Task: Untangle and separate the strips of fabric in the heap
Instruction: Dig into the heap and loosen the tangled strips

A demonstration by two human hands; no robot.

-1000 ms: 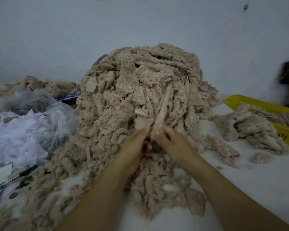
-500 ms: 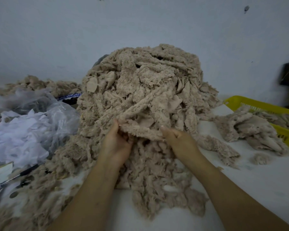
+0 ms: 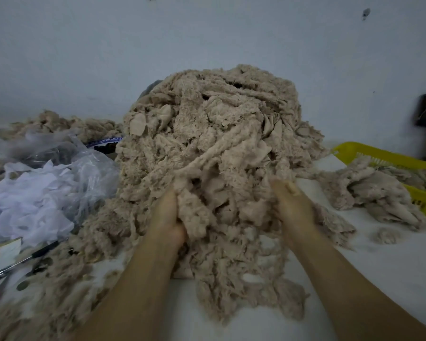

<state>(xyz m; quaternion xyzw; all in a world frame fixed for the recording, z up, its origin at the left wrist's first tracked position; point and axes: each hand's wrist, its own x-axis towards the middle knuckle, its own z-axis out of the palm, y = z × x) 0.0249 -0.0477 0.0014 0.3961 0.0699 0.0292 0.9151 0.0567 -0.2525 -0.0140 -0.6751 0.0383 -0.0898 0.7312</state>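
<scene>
1. Head view puts the heap (image 3: 214,143) of beige fabric strips in the middle of the white table (image 3: 384,271), piled high against the pale wall (image 3: 84,57).
2. My left hand (image 3: 166,217) is dug into the lower front of the heap, fingers closed on a clump of strips (image 3: 194,212).
3. My right hand (image 3: 292,205) is pressed into the heap's right side; its fingers are buried in fabric, so I cannot tell whether they are closed on anything.
4. Half a second ago both hands held one long strip stretched level between them at the front of the heap. Now that strip no longer shows as a separate band, and the hands sit wider apart and deeper in the fabric.
5. A second ago the hands were close together, pinching a strip that stood upright.
6. On the right, a yellow basket (image 3: 379,157) lies at the table's edge with a smaller bundle of strips (image 3: 376,193) spilling over its rim, where it lay before.
7. On the left, white cloth (image 3: 32,200) in a clear plastic bag (image 3: 94,168) lies beside the heap, and a pen (image 3: 22,260) lies in front of it; all unchanged.
</scene>
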